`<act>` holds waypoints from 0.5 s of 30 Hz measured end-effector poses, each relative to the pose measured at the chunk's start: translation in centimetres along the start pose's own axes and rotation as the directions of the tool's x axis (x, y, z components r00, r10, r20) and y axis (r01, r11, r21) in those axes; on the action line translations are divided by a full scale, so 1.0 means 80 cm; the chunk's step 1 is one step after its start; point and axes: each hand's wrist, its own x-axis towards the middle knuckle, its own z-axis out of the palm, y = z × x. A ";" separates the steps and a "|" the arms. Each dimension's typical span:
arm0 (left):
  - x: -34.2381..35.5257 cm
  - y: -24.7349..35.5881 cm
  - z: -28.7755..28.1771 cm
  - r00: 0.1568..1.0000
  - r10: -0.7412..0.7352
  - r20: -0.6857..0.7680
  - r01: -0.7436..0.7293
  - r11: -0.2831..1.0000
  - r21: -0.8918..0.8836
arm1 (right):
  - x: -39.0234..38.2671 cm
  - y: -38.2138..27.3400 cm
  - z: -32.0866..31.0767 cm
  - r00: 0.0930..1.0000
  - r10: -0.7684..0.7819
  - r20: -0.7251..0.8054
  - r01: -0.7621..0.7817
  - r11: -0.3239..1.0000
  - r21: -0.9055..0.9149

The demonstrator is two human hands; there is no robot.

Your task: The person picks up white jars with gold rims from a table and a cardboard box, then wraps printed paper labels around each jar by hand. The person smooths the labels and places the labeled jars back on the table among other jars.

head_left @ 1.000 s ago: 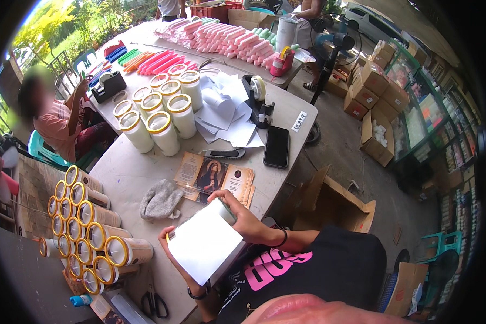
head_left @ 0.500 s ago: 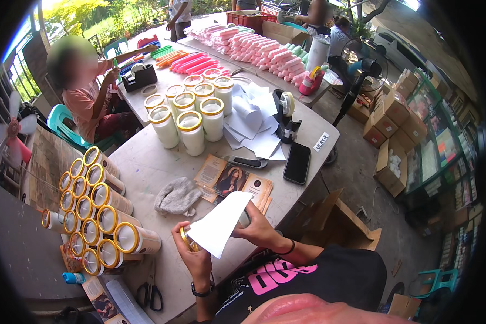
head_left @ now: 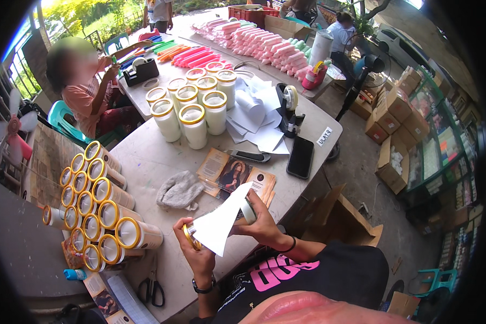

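A gold-rimmed glass candle (head_left: pixel 247 214) lies sideways between my two hands above the table's near edge. My left hand (head_left: pixel 198 263) is closed around its gold-rimmed end. At the other end, my right hand (head_left: pixel 264 225) grips the base, thumb and fingers around it. A white sheet, probably a label (head_left: pixel 219 222), hangs over the candle's middle and hides most of it; its edges stand away from the glass. Just beyond my hands lie printed picture labels (head_left: pixel 235 175) and a crumpled grey cloth (head_left: pixel 179 190).
Rows of gold-rimmed candles (head_left: pixel 109 214) lie at left; several stand upright (head_left: pixel 193 127) farther back. White papers (head_left: pixel 262 119), a cutter (head_left: pixel 249 155), a phone (head_left: pixel 301 158) and tape dispenser (head_left: pixel 289 108) are nearby. Scissors (head_left: pixel 152 291) rest at lower left. A co-worker (head_left: pixel 86 97) sits at left.
The view has shifted slightly. The white sheet has tilted a little and more of the candle's base shows. Both hands keep their hold. A standing person in the background has moved left.
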 end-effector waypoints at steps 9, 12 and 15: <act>0.001 0.000 0.001 0.996 -0.074 -0.058 0.070 0.996 -0.061 | 0.005 0.029 -0.006 0.997 -0.081 0.008 0.079 0.980 0.184; 0.000 -0.002 0.002 0.995 -0.058 -0.079 0.053 0.996 -0.069 | 0.005 0.025 -0.006 0.995 -0.092 0.026 0.087 0.985 0.147; -0.001 -0.002 0.003 0.991 -0.078 -0.105 0.071 0.995 -0.074 | 0.005 0.021 -0.008 0.996 -0.071 0.062 0.067 0.996 0.063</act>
